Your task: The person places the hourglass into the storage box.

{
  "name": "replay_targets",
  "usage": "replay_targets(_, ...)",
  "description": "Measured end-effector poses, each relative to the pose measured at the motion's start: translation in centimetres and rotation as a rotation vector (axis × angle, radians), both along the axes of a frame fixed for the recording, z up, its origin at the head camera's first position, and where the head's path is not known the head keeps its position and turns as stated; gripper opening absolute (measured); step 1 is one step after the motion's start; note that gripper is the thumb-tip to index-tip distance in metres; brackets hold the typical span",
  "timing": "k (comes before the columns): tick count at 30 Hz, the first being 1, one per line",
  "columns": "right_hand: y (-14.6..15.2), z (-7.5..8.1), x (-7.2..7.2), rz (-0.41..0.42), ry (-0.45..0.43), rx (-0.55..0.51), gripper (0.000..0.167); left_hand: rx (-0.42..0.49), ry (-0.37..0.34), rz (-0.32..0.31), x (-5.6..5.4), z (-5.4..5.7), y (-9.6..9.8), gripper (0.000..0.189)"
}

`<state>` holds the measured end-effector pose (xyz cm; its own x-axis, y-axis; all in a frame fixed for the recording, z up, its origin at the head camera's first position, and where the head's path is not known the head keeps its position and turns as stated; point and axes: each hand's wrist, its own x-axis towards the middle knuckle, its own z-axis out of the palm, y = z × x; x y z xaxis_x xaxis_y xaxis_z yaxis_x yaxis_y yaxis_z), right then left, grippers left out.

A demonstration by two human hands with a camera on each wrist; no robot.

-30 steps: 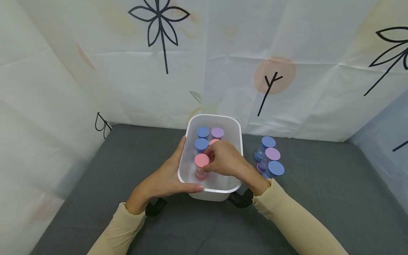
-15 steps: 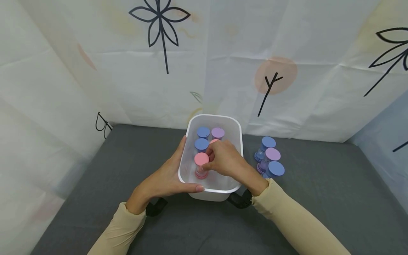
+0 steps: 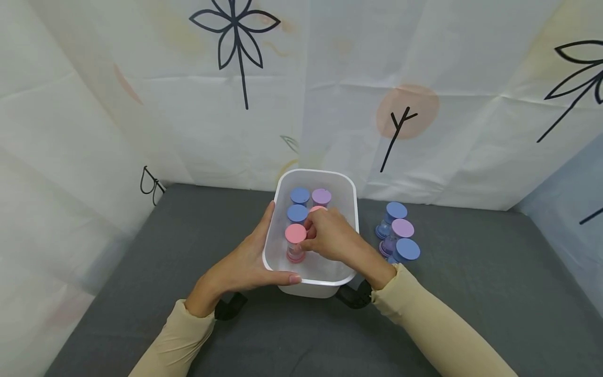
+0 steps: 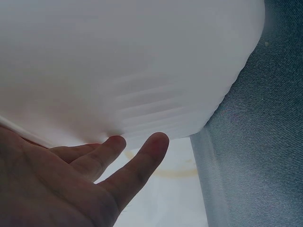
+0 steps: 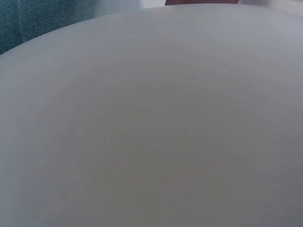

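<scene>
A white plastic bin (image 3: 349,209) stands on the table with several sand timers inside. My left hand (image 3: 245,262) rests along its left side, thumb laid over the front rim; in the left wrist view the fingers (image 4: 142,165) lie nearly straight against the outer wall. My right hand (image 3: 334,235) reaches in and pinches the nearest pink sand timer (image 3: 295,234) from its right side; its fingertips are partly hidden. Blue timers (image 3: 297,213) and a purple one (image 3: 322,196) stand behind it. Another pink cap (image 3: 317,208) is half covered by that hand.
Right of the bin stand a blue sand timer (image 3: 396,210), a purple one (image 3: 402,228) and another blue one (image 3: 407,249). The dark grey table (image 3: 226,209) ends at a patterned white cloth (image 3: 330,125). The bin's wall (image 5: 151,118) fills the right wrist view.
The nearest pink sand timer has shifted slightly left and toward the back of the bin. My right thumb has moved a little with it; the left hand keeps its place.
</scene>
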<state>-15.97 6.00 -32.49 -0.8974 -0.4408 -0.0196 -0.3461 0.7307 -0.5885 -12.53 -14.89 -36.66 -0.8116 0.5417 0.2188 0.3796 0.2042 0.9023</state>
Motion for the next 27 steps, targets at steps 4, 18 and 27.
replay_targets(4,-0.1,0.0,0.0,0.01,-0.004,0.006,0.024,-0.025,0.008,0.015,0.0,0.1,-0.1,0.135)
replay_targets(18,0.2,-0.1,0.3,0.002,0.041,-0.018,0.031,-0.027,0.008,0.02,0.1,0.0,-0.2,0.135)
replay_targets(27,0.8,0.1,0.6,-0.022,0.099,-0.082,0.037,0.008,-0.009,-0.008,0.6,1.1,0.2,0.133)
